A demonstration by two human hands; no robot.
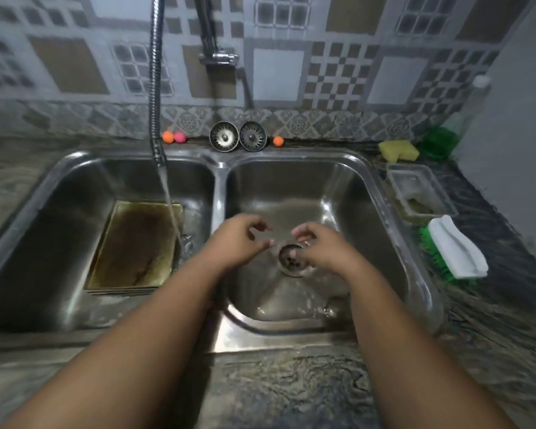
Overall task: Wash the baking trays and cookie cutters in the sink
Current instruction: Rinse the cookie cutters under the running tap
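Judging risk: stream struck right edge of stacked baking trays in left basin, so splash onto counter seemed likely; anything small slipping from wet fingers could lodge in drain. Both forearms reached over right basin. Left hand loosely curled, held nothing. Right hand curled above drain; whether it pinched cookie cutter, could not tell.

stack of trays, rectangular, brown-stained with yellowed rims, lying flat on floor of left basin of steel double sink, toward its right side. right basin wet, drain uncovered.
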